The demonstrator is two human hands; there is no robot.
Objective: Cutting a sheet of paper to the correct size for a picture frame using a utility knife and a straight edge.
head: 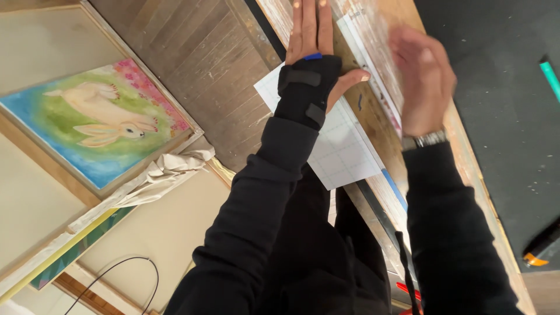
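My left hand (312,35), in a black wrist brace, lies flat with fingers stretched out on the edge of a worn wooden board (461,151). Its thumb touches a long pale strip (357,44) that runs along the board. A white gridded sheet (344,149) sticks out from under the board's edge, below my left wrist. My right hand (423,76), with a metal watch on the wrist, rests on the board just right of the strip. It is blurred, and I cannot make out whether its fingers hold anything.
A dark mat (501,87) lies right of the board, with a teal pen (550,76) and a black and orange knife (542,245) on it. On the floor to the left are a framed rabbit painting (99,122), a crumpled cloth (169,169) and a black cable (116,271).
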